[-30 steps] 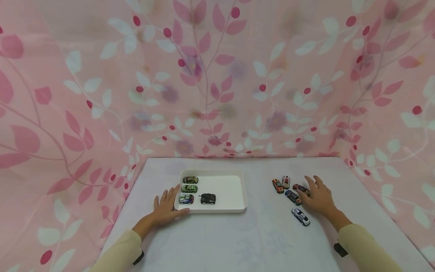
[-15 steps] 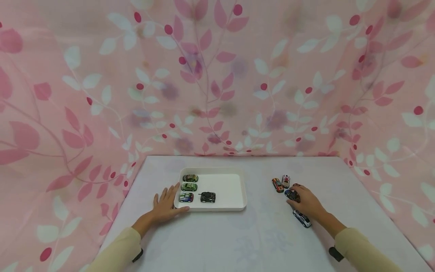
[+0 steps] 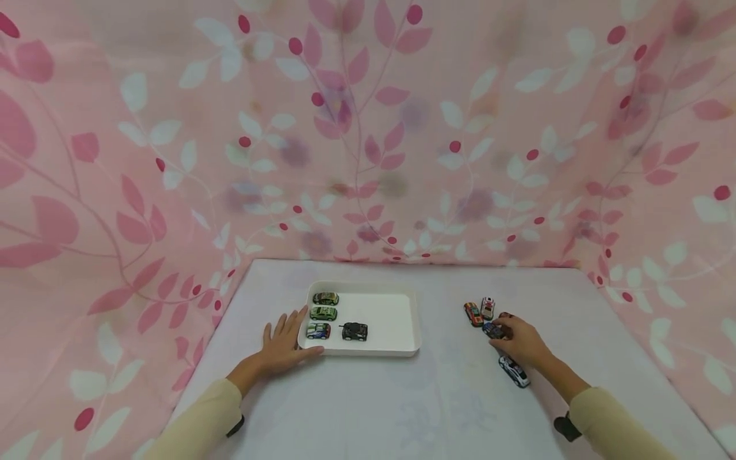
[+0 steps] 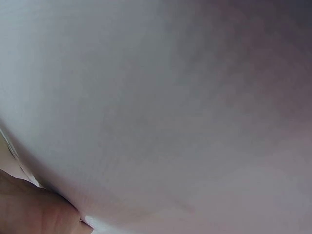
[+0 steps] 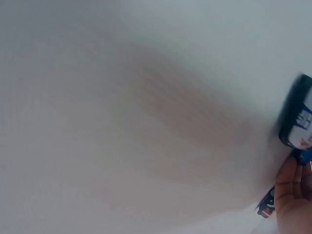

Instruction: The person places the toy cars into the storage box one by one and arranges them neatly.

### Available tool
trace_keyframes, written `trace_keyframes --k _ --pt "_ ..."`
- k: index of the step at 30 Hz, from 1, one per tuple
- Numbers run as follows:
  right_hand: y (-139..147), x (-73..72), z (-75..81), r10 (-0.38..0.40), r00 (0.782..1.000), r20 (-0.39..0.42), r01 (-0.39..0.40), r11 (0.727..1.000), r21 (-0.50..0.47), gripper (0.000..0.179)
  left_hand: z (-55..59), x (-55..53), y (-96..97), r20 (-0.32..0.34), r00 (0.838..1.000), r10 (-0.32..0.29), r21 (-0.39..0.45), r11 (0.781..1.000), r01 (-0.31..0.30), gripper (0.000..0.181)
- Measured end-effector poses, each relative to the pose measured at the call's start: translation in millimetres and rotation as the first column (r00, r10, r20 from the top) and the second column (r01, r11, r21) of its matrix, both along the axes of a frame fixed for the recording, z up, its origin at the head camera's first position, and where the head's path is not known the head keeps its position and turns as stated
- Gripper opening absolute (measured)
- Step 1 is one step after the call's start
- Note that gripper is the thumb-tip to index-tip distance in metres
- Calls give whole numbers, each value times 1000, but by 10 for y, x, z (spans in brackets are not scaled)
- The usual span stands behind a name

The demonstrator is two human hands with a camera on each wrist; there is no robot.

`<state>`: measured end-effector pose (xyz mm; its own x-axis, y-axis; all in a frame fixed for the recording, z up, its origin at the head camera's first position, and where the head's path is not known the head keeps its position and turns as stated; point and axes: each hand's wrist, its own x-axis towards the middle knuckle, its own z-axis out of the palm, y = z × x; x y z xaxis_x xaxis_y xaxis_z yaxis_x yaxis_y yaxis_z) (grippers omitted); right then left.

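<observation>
"Head view first: where does the blue car [image 3: 492, 330] lie from the grip?"

"At the far-left end of the right hand [image 3: 524, 343], pinched between thumb and fingers. What shows of its long axis slants from far left to near right, roughly in line with the hand's reach; the near end is hidden. Any move from here turns, I'd judge, on that slant. I can't tell whether the car is off the table [image 3: 402, 409]."

"And its neighbours?"

"Orange car [image 3: 474, 314] and red-and-white car [image 3: 487, 308] just beyond it, white car [image 3: 513, 372] just nearer the person. Tight quarters for that grip, to my eye."

"Which hand is nearer?"

"The right, plainly. The left hand [image 3: 282, 348] is well apart, fingers spread at the left end of the white tray [image 3: 391, 319], grasping nothing. That tray lies off to the left of the blue car."

"Left wrist view?"

"Little help: part of the left hand in the lower left corner, beside a blurred pale surface [image 4: 146, 97]. No car shows."

"Right wrist view, then?"

"Fingers of the right hand meet the blue car at the right edge. The white car sits just above it, and a dark car [image 5: 266, 202] pokes out below, beside the hand."
</observation>
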<state>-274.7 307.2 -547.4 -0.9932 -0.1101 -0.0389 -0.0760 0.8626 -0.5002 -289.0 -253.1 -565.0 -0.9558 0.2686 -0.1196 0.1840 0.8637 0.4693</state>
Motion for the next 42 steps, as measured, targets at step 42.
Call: trace_keyframes --k 42 --pt "-799 -294 368 152 967 -204 -167 984 -59 30 -52 58 37 5 1000 18 -9 1000 -18 111"
